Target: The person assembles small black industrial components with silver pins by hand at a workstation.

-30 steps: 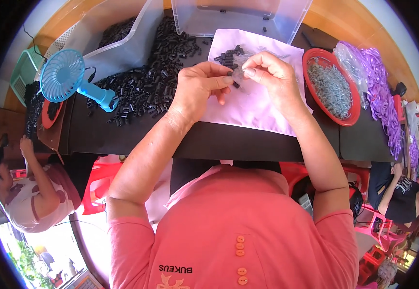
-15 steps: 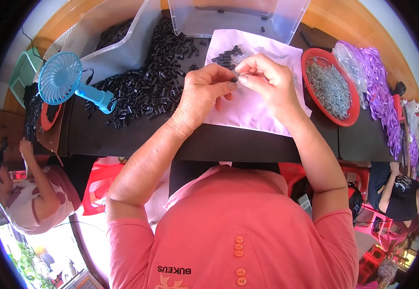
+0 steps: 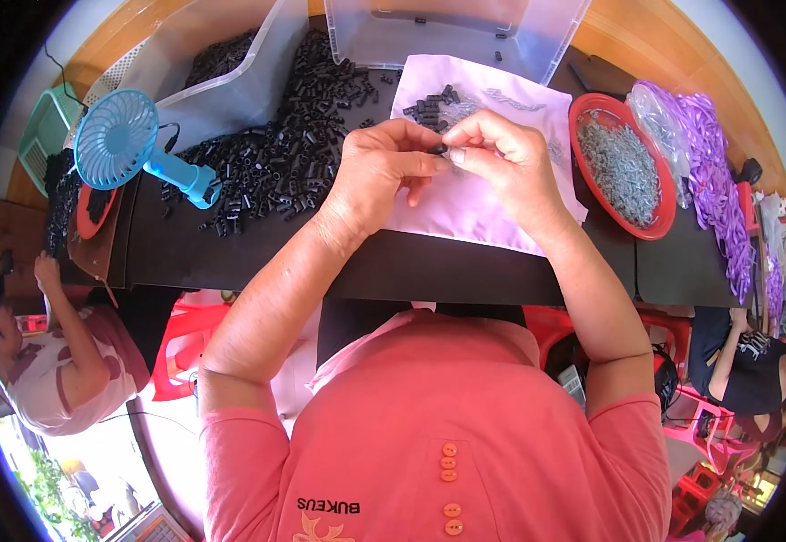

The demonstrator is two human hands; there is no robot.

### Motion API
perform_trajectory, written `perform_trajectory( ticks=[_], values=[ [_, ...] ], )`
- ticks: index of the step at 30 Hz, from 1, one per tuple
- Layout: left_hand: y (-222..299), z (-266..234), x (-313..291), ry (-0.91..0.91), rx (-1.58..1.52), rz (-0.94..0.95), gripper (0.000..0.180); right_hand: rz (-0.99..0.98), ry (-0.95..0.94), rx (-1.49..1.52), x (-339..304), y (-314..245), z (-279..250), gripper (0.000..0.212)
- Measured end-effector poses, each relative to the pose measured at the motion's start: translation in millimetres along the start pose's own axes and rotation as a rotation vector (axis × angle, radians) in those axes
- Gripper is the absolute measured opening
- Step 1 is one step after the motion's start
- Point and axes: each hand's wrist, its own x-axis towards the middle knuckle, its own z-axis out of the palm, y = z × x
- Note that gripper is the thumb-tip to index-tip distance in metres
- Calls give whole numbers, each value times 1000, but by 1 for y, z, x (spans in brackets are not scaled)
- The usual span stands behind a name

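Above a pink cloth (image 3: 483,217), my two hands meet fingertip to fingertip. My left hand (image 3: 379,167) pinches a small black tube (image 3: 439,150) between thumb and forefinger. Thumb and forefinger of my right hand (image 3: 506,158) are pressed together at the tube's end; whatever they grip is too small and covered to make out. On the cloth just beyond my fingers lie a little heap of black tubes (image 3: 432,107) and several thin, pale metallic pieces (image 3: 510,99).
Loose black tubes (image 3: 276,163) cover the table's left, around a blue handheld fan (image 3: 117,140) and a translucent bin (image 3: 230,95). Another clear bin (image 3: 456,45) stands behind the cloth. Right are a red basin (image 3: 583,172) of small metal parts and purple straps (image 3: 714,172). People sit at both sides.
My hands stay joined over the cloth, with only slight finger movement around the black tube. The whole view has shifted a little.
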Motion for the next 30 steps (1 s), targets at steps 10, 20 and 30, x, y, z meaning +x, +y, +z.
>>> perform_trajectory(
  ticks=[10, 20, 30],
  values=[
    [-1, -4, 2, -8, -50, -50, 14, -391, -5, -358, 2, -4, 0, 14],
    [0, -5, 4, 17, -219, -104, 13, -181, -41, -170, 0, -3, 0, 9],
    [-1, 6, -4, 44, 229, 85, 16, 93, -22, 114, 3, -4, -6, 14]
  ],
)
